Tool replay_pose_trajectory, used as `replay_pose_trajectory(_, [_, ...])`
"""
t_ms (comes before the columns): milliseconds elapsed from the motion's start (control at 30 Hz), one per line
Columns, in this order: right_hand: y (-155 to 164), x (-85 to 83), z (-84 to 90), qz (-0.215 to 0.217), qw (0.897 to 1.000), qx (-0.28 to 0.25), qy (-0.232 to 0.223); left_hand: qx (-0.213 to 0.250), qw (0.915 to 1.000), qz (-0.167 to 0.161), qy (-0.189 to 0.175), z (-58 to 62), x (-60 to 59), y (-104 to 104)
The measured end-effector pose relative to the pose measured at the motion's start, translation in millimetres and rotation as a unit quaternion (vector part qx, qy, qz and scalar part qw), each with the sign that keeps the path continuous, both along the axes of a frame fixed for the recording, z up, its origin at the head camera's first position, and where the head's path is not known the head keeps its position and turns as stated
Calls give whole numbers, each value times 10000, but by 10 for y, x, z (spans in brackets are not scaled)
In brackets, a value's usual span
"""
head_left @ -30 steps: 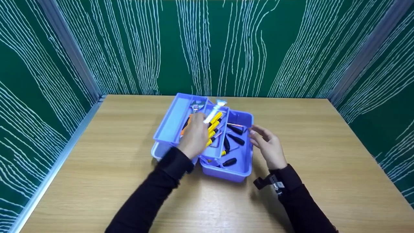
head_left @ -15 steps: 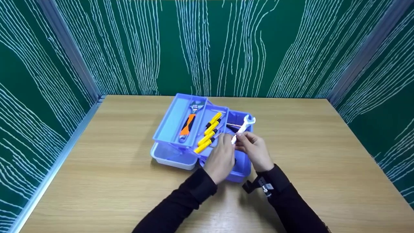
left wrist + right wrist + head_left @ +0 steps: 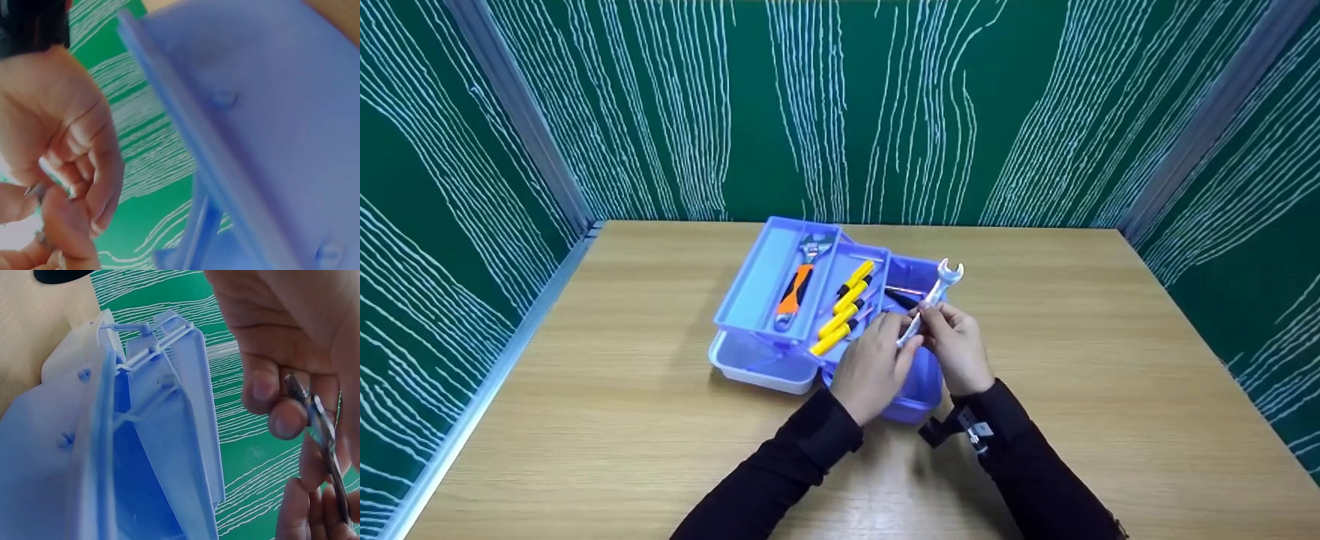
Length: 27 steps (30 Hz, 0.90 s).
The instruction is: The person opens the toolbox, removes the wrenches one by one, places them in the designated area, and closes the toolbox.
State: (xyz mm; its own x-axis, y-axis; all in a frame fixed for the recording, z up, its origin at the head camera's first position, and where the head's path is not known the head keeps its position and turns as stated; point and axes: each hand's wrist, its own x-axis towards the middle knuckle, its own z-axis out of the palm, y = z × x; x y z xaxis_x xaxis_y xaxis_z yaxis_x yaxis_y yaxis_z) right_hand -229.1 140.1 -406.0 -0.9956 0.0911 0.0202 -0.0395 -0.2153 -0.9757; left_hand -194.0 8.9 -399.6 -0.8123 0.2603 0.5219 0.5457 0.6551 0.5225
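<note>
Both hands hold a silver open-end wrench over the right part of a purple toolbox. My left hand has its fingers at the lower end of the tool. Higher up the shank, my right hand pinches it between thumb and fingers, the open end pointing up and away. From the right wrist, the wrench appears nearly edge-on among the fingers. In the left wrist view, fingers crowd the lower left corner and mostly hide the metal.
An adjustable wrench with an orange and black handle lies in the upper left tray. Beside it, several yellow-handled screwdrivers fill the middle tray. A black-handled tool shows in the right compartment. The toolbox stands on a wooden table.
My left hand has brought the wrench from over the trays to the right, where my right hand has taken hold of it. Since then the wrench has tilted slightly more upright.
</note>
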Motion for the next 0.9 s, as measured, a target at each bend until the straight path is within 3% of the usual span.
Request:
replay_pose_trajectory(233, [100,-4,16,174,9998,65,58,242,9994,175,-201,113,-109,-221])
replay_pose_trajectory(467, [309,-9,47,100,9997,203,75,324,9959,833,-117,252,-305,-616])
replay_pose_trajectory(567, [429,-18,56,-31,9997,244,-53,267,9915,1238,-296,285,-422,-840])
replay_pose_trajectory(700, [614,-22,53,-83,9988,461,-151,172,9808,1770,-805,307,-563,-1167])
replay_pose_trajectory(900, [904,-51,10,-118,9960,845,-254,28,9648,2109,-1568,261,-692,-1559])
